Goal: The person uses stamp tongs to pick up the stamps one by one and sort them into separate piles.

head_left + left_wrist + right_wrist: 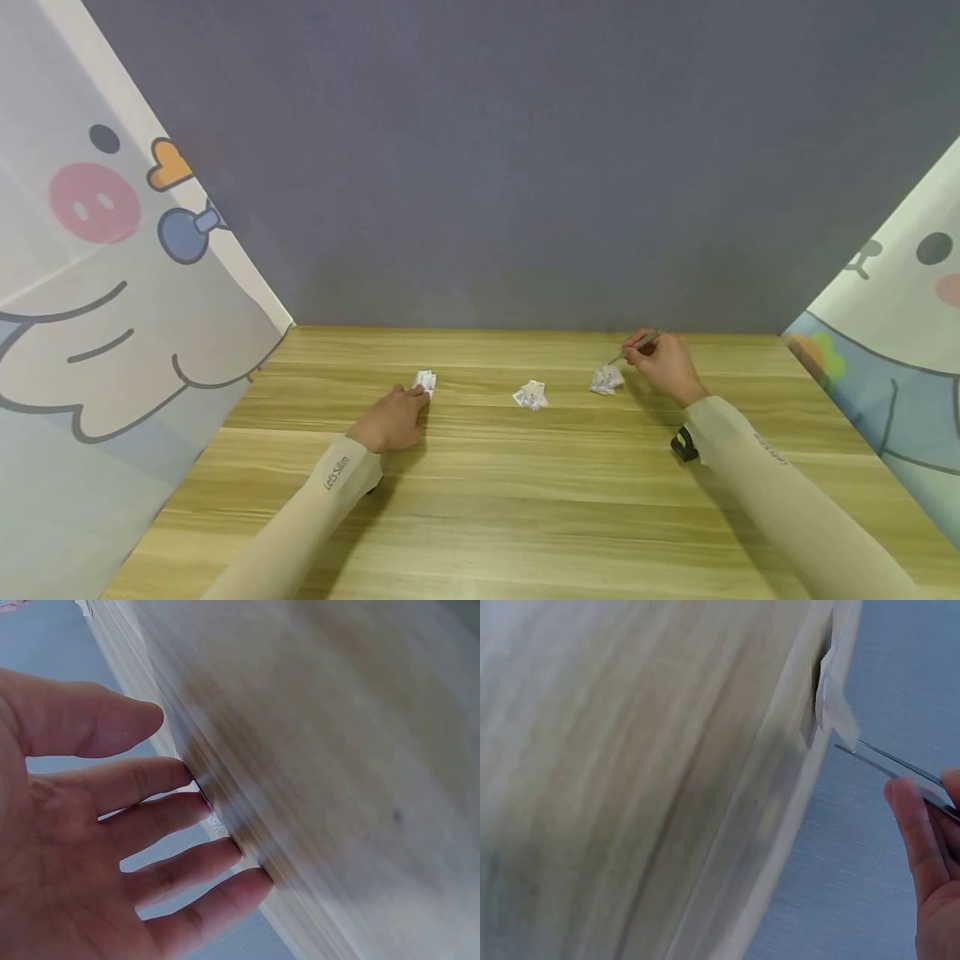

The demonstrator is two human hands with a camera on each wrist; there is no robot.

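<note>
My left hand point(390, 419) rests at the small white printed packets point(426, 379) on the left of the table, its fingertips on their near end. In the left wrist view its fingers point(161, 817) are nearly straight, with the tips down at the tabletop. My right hand point(670, 367) pinches a pair of metal tweezers point(647, 338) above the right-hand pile of white packets point(606, 380). Seen from the right wrist, the tweezers point(904, 760) have their tips slightly apart, right at the corner of a raised white packet point(838, 709).
A third fanned pile of white packets point(532, 395) lies between the hands on the wooden table point(525, 517). Behind stands a grey partition point(510, 167). Cartoon-printed panels flank both sides. A black wrist device point(684, 445) shows under the right sleeve.
</note>
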